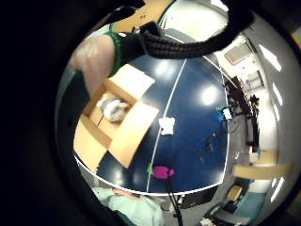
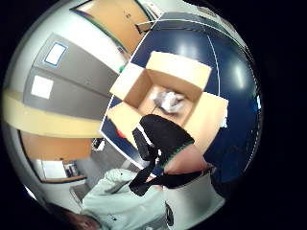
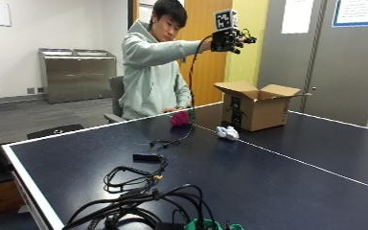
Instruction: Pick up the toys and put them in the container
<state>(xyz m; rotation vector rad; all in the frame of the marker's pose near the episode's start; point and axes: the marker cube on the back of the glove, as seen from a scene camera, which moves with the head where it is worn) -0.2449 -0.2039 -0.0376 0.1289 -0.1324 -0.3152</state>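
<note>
Toy [image 2: 169, 101] in box [image 2: 178, 70] too blurred to ID (grey-white lump).

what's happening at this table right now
A person is clearing toys off a dark blue table into an open cardboard box. Their gloved right hand is raised above the box; its fingers can't be made out. One grey-white toy already lies inside. A white toy and a pink toy are on the table beside the box, not yet picked up.
</note>
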